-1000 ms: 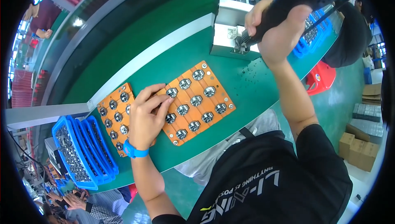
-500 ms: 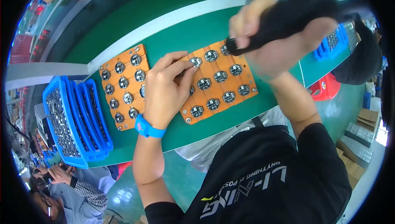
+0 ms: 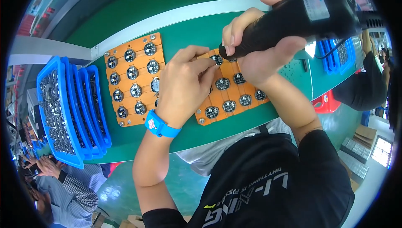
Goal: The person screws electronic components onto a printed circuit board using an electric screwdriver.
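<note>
Right hand is wrapped round a chunky black driver, nose over an orange plate of little round boards. Left hand's bunched up at one board, can't tell if it's actually pinching. Second loaded plate sits left, then blue trays.

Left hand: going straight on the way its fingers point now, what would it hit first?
Most likely the round circuit board right ahead of the left hand, on the orange plate. Past it in the picture lies the tip of the black handheld tool, though depth is unclear.
</note>
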### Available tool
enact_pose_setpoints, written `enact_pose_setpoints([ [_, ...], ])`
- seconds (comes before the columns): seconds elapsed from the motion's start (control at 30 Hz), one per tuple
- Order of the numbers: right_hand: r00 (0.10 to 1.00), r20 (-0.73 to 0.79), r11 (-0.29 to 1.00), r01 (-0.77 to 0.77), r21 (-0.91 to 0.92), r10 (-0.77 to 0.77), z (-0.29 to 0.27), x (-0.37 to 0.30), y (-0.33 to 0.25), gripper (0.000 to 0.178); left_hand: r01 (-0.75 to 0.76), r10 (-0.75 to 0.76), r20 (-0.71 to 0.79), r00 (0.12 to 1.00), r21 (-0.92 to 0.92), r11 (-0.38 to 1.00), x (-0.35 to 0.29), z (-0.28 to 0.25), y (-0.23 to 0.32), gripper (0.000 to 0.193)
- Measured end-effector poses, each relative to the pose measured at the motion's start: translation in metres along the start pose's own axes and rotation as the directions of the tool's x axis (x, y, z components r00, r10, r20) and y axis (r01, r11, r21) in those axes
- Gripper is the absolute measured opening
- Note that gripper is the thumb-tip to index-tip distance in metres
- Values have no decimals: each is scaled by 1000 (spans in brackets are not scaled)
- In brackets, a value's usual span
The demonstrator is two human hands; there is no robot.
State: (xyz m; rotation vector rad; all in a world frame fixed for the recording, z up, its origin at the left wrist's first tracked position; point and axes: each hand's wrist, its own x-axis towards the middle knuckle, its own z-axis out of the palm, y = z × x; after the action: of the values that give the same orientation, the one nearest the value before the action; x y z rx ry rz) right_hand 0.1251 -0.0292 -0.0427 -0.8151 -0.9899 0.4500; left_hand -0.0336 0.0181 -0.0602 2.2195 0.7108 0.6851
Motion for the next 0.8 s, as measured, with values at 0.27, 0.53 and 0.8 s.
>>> enact_pose_setpoints([
  [0.27, 995, 58, 971, -65, -231, 80, 1, -6, -13, 99, -23, 23, 14, 1000, 0, 1000, 2, -2, 1, 8],
  [0.53, 979, 142, 986, -129, -109, 143, 8, 7, -6, 88, -20, 19, 21, 1000, 47, 999, 2, -1, 3, 8],
  [0.8, 987, 109, 986, -126, 106, 115, 5, 12, 2, 61, -15, 13, 43, 999, 30, 999, 5, -1, 9, 9],
])
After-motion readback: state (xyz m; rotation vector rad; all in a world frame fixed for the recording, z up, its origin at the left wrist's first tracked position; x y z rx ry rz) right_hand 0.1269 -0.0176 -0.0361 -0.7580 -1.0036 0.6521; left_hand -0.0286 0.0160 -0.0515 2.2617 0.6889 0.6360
